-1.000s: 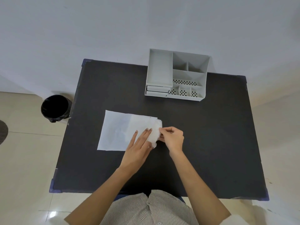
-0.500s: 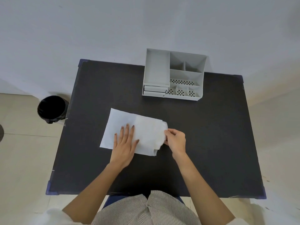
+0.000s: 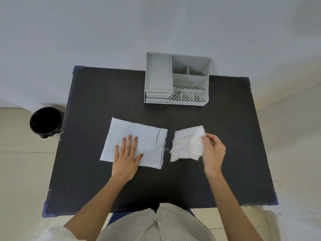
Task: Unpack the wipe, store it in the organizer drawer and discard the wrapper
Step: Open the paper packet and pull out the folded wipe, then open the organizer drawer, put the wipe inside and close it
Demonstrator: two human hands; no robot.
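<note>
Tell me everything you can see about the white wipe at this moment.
The wipe is a white, soft, crumpled sheet, roughly square and folded unevenly. It is fully out of the wrapper and apart from it, with a dark gap of table between them. It is at the table's middle, in front of the organizer. The right hand pinches its right edge; whether its left part rests on the table is unclear.

No text, label, brand or number can be read; the flat white paper wrapper [image 3: 137,140] appears unprinted.
</note>
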